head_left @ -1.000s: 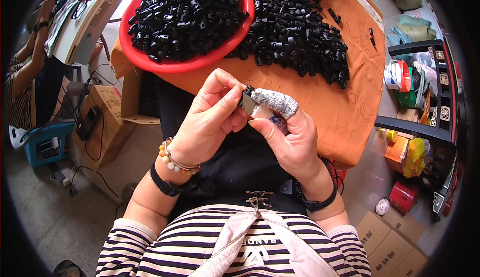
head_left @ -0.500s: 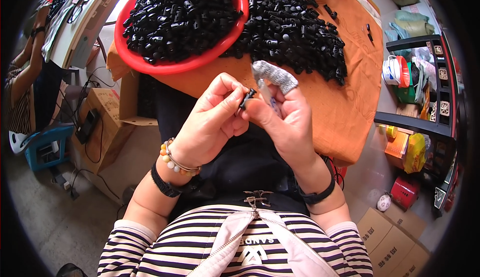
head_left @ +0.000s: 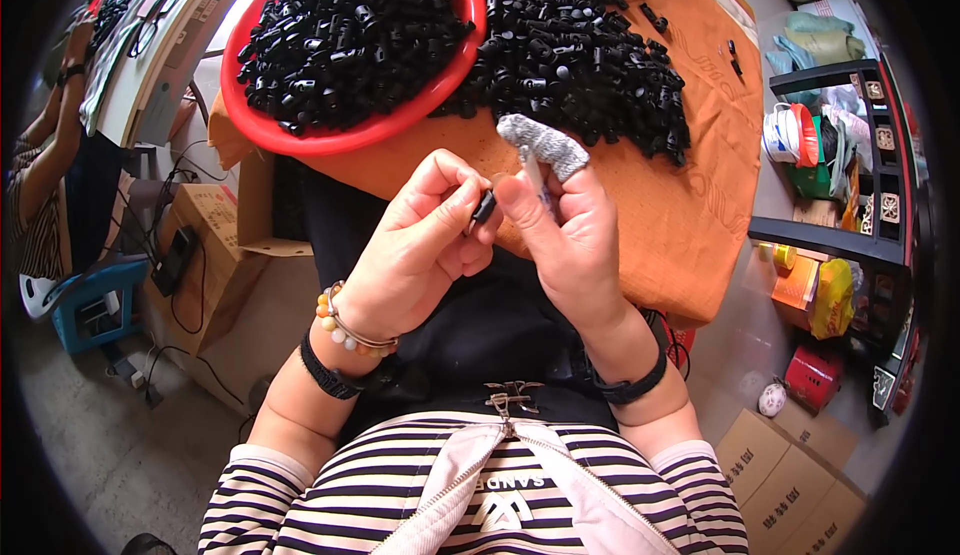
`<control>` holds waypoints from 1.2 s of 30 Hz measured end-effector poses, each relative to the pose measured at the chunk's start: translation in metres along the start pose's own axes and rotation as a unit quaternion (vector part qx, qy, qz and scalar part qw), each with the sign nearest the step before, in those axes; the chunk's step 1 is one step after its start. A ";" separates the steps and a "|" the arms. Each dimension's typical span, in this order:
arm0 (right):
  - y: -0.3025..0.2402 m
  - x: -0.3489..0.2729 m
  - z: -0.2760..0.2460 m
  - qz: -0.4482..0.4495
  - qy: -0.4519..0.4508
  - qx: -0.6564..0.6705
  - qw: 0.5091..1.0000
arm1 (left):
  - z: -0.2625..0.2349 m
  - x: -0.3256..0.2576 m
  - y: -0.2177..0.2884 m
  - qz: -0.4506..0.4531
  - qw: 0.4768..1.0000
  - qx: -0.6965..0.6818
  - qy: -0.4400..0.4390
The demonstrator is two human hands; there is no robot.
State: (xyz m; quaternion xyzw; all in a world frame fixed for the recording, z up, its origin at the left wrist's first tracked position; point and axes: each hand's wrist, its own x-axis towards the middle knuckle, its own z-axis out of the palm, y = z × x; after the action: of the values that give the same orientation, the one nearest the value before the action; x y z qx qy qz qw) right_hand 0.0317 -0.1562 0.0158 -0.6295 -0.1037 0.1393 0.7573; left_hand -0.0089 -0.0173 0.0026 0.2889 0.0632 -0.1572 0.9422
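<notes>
Between the thumb and fingers of my left hand [head_left: 415, 230] is a small black plastic piece [head_left: 484, 209], held tilted. My right hand [head_left: 585, 255] is just to its right, closed on a slim pale tool [head_left: 533, 173] that points up and away from me. Much of that tool is hidden by the fingers, so its exact kind is unclear. A grey knitted finger cover [head_left: 545, 145] sits on the right index finger. The right thumb tip is near the black piece, with a small gap between them.
A red basin [head_left: 330, 145] heaped with small black plastic parts [head_left: 350, 35] stands on the orange-covered table [head_left: 680, 245]. More loose parts [head_left: 590, 65] are piled beside it. Cardboard boxes [head_left: 790, 485] and a dark shelf [head_left: 830, 240] are at right. Another person's arm [head_left: 65, 120] shows far left.
The black piece in my left hand has turned and shows a smoother side. My right thumb has drawn slightly away from it, while the right hand still holds the tool.
</notes>
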 end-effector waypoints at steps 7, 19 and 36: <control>-0.003 -0.014 -0.009 -0.006 -0.038 -0.021 0.999 | -0.001 0.000 0.002 0.041 0.999 -0.026 0.025; 0.002 -0.017 -0.004 -0.040 -0.037 -0.109 0.993 | -0.001 -0.002 0.003 0.066 0.996 0.006 0.054; -0.005 -0.015 -0.007 -0.029 -0.066 -0.144 0.987 | -0.001 -0.002 0.005 0.064 0.996 0.015 0.066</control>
State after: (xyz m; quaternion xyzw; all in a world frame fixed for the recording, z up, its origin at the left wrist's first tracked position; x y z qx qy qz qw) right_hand 0.0202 -0.1688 0.0197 -0.7181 -0.1910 0.1418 0.6540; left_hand -0.0093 -0.0125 0.0043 0.3162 0.1045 -0.0785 0.9397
